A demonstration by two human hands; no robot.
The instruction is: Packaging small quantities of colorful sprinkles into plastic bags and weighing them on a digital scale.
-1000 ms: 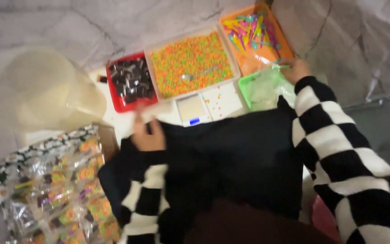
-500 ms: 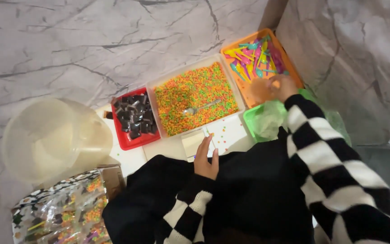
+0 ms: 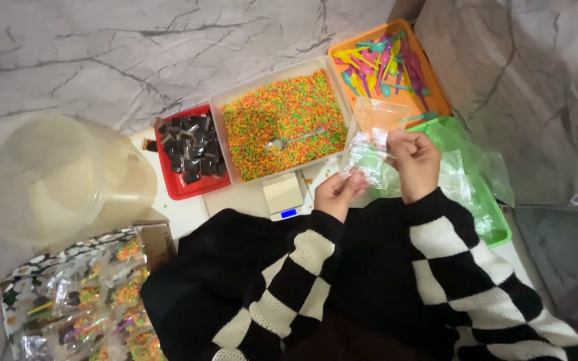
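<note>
Bag: the small clear plastic bag (image 3: 372, 137) sits between my left hand (image 3: 336, 194) and my right hand (image 3: 417, 164), above the green plastic tray (image 3: 496, 224).
Trays: on the grey marble floor (image 3: 102, 60), the red tray of dark chocolate squares (image 3: 188, 157) lies left of the white tray of multicoloured cereal bits (image 3: 282, 124); the orange tray of coloured plastic spoons (image 3: 386, 67) lies right of it.
Spoon: a metal spoon (image 3: 296, 139) lies in the cereal tray.
Scale: the small digital scale (image 3: 283, 196) sits before the cereal tray, just left of my left hand.
Bucket: the translucent plastic bucket (image 3: 61, 180) stands left of the red tray.
Packets: the pile of filled clear packets (image 3: 81, 301) lies before the bucket.
</note>
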